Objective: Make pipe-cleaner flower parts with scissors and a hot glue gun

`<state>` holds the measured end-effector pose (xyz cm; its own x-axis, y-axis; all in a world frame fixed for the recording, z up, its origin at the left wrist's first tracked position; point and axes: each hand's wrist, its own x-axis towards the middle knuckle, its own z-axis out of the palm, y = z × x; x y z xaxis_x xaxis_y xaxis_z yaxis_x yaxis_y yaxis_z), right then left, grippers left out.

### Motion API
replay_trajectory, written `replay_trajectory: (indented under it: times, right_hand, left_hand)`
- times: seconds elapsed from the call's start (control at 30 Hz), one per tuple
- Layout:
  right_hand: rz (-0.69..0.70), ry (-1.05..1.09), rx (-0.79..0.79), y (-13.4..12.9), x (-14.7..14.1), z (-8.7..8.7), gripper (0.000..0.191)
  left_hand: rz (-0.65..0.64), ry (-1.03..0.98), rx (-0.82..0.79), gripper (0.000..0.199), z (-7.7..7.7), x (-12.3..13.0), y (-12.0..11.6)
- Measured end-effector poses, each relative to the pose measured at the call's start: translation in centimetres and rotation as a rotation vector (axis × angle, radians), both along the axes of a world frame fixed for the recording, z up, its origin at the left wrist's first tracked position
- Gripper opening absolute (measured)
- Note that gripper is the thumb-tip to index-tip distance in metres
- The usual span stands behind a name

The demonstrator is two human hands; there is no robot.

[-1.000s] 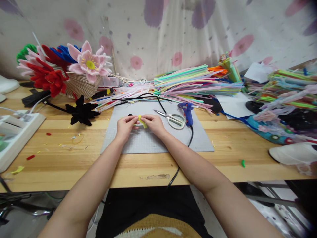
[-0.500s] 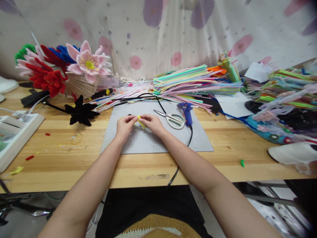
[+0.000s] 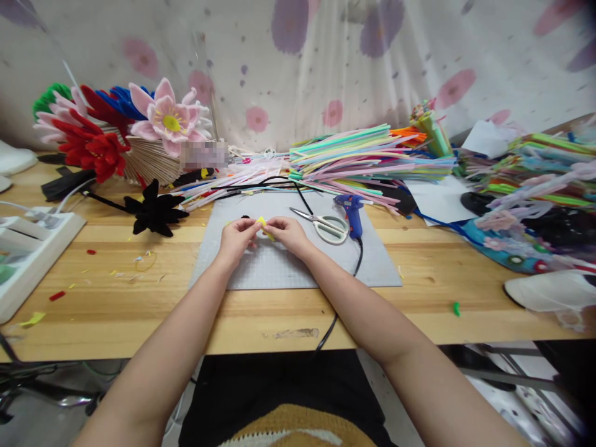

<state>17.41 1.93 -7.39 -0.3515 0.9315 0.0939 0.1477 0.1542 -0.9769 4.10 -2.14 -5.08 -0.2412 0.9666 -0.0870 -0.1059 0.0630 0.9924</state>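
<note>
Between the fingertips of both my hands is a small yellow strip (image 3: 261, 221), too small to tell whether it is paper or felt. My left hand (image 3: 236, 241) pinches its left side, and my right hand (image 3: 289, 234) pinches it from the right. Both hands are over a grey cutting mat (image 3: 298, 273). A small black piece (image 3: 245, 217) shows just behind my left fingers. Scissors with pale handles (image 3: 331, 228) lie on the mat close to my right hand. Beyond them is a blue glue gun (image 3: 352, 216), its black cord running toward the front edge.
Bundles of pastel pipe cleaners (image 3: 354, 152) line the back. Fuzzy flowers (image 3: 170, 121) stand at back left, with a black flower (image 3: 154, 209) before them. A white power strip (image 3: 28, 273) sits at left; a white object (image 3: 549, 292) lies at right. Scraps (image 3: 57, 295) dot the wooden table (image 3: 149, 323).
The yellow strip has been turned or folded between my fingertips, so it looks shorter and sits slightly higher. My hands stay in nearly the same place; the view has shifted slightly.
</note>
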Motion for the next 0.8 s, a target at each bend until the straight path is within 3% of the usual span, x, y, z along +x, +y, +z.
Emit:
replay_trajectory:
  times: [0.23, 0.33, 0.47, 0.6, 0.7, 0.8]
  right_hand:
    - [0.013, -0.085, 0.043, 0.0, 0.0, -0.3, 0.024]
    - [0.022, -0.197, 0.056, -0.2, 0.6, 0.7, 0.019]
    - [-0.009, -0.657, 0.228, -0.6, 4.0, 4.4, 0.015]
    - [-0.234, -1.124, 0.295, -0.6, 8.5, 7.1, 0.025]
    - [-0.204, -1.375, 0.237, -0.7, 9.9, 6.8, 0.030]
    - [-0.141, -1.465, 0.202, -0.7, 9.6, 5.6, 0.034]
  left_hand:
    - [0.049, -0.034, 0.023, 0.036, -0.1, -0.2, 0.2]
    - [0.089, -0.070, 0.040, 0.035, -0.3, -0.4, 0.4]
    - [0.142, -0.115, 0.062, 0.035, -0.5, -0.8, 0.6]
    - [0.162, -0.188, 0.060, 0.034, -0.6, -1.1, 0.9]
    - [0.150, -0.202, 0.063, 0.036, -0.6, -1.2, 1.0]
    - [0.141, -0.203, 0.066, 0.039, -0.5, -1.2, 0.9]
